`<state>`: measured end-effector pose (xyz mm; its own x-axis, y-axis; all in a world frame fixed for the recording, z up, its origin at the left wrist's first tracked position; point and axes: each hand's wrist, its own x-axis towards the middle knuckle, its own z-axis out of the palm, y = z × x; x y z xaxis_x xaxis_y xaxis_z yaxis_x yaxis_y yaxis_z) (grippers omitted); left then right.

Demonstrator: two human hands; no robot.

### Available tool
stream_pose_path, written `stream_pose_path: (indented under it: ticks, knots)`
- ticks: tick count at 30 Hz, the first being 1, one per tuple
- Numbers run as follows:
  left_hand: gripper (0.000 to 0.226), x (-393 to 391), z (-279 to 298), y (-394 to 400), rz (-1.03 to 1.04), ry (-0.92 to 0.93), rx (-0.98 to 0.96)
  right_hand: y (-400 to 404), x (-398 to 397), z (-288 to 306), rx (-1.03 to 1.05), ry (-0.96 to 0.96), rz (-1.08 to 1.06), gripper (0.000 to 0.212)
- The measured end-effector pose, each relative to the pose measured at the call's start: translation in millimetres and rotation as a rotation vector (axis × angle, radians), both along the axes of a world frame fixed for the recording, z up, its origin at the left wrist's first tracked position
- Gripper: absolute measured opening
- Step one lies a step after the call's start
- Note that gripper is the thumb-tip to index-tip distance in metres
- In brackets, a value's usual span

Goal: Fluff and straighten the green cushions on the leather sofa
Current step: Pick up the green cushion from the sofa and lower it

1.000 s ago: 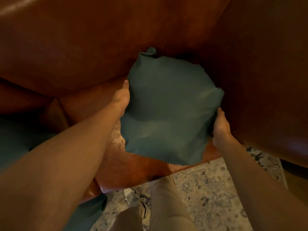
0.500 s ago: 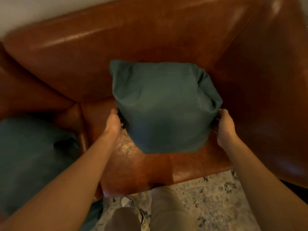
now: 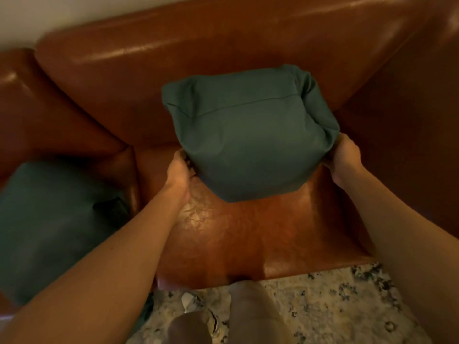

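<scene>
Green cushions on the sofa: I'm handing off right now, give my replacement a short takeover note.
Left hand grips the left side of the held green cushion; right hand grips its right side.
That cushion is squeezed plump, at the corner seat of the leather sofa; contact with the seat can't be told.
Second green cushion lies untouched on the left seat.
Left: set this one straight against the backrest, then fluff the second.

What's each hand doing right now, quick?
Left hand: closed, gripping the left side of the green cushion.
Right hand: closed, gripping the same cushion's right side.
</scene>
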<state>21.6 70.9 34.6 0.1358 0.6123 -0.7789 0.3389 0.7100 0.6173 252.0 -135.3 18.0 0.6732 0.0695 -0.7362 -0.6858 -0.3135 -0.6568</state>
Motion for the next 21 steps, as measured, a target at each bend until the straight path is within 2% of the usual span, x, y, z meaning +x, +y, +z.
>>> stream_pose_path:
  ticks: [9, 13, 16, 18, 21]
  knots:
    - [0.030, -1.6, 1.5, 0.8, -0.159, 0.114, 0.104, -0.1, -7.7, -9.7, -0.072, -0.071, 0.035, 0.028]
    - [0.041, -17.1, 4.3, -5.9, -0.228, 0.115, 0.174, -9.4, -24.7, -21.4, -0.107, -0.108, 0.073, 0.024]
    - [0.049, -37.2, 8.9, -15.4, -0.185, 0.124, 0.153, -25.5, -49.1, -30.9, -0.205, -0.123, 0.132, 0.036]
    - [0.042, -52.8, 15.0, -23.8, -0.233, 0.136, 0.141, -36.6, -74.0, -33.9, -0.259, -0.091, 0.173, 0.037]
    - [0.022, -81.9, 21.3, -37.3, -0.298, 0.159, 0.128, -45.9, -118.1, -30.0, -0.247, 0.007, 0.214, 0.025]
